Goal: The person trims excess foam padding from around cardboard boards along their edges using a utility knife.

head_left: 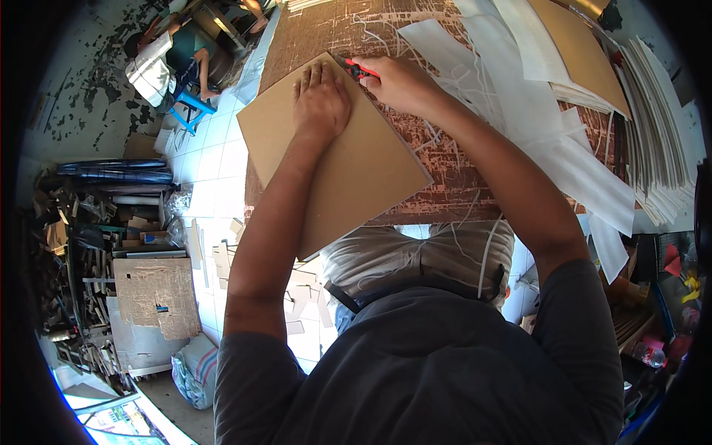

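A brown rectangular board [363, 178] with a pale edge lies turned at an angle on the worn table [326, 28], its near corner jutting past the table's front edge. My left hand [321, 100] rests flat on the board near its far corner, fingers stretched out. In my right hand [400, 85] is a red and black utility knife [360, 70], held at the board's far right edge close to that corner. The knife's blade is too small to make out. Thin white offcut strips [467, 96] lie tangled on the table beyond my right hand.
White sheets [519, 111] spread across the table's right side, beside stacked boards [586, 52] and more upright sheets [660, 133]. Scrap pieces [300, 297] litter the tiled floor at left. A person [174, 63] sits on a blue stool [191, 107] at the far left.
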Demonstrator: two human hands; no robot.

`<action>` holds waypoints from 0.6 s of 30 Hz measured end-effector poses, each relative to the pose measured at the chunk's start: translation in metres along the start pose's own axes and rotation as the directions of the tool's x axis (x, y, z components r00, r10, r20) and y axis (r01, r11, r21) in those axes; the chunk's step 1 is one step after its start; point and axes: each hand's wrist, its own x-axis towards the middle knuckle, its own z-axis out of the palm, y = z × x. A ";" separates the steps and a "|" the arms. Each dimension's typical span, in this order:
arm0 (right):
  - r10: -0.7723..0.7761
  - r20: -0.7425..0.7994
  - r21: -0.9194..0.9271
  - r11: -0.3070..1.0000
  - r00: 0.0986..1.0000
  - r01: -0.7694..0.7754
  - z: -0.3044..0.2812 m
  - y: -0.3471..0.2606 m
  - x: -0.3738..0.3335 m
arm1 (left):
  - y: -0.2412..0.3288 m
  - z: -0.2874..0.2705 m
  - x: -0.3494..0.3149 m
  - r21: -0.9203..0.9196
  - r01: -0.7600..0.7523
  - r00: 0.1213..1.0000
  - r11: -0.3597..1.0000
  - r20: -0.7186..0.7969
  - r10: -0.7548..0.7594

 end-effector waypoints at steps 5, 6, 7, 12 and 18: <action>0.035 0.057 -0.022 0.999 0.998 -0.034 -0.013 -0.010 -0.013 | -0.002 0.005 0.001 0.001 -0.024 0.999 1.000 -0.047 0.024; 0.033 0.061 -0.011 0.999 0.998 -0.032 -0.015 -0.012 -0.017 | -0.002 0.006 0.001 0.006 -0.028 0.998 1.000 -0.054 0.028; 0.034 0.061 -0.011 0.999 0.998 -0.033 -0.016 -0.013 -0.020 | -0.002 0.006 0.001 0.012 -0.029 0.998 1.000 -0.059 0.030; 0.011 0.048 -0.005 1.000 0.999 -0.011 -0.022 -0.015 -0.037 | 0.000 0.006 0.002 0.008 -0.035 0.998 0.999 -0.059 0.035; 0.019 0.088 0.013 1.000 0.996 -0.021 -0.036 -0.028 -0.060 | 0.001 0.005 0.002 0.015 -0.008 0.999 1.000 -0.040 0.009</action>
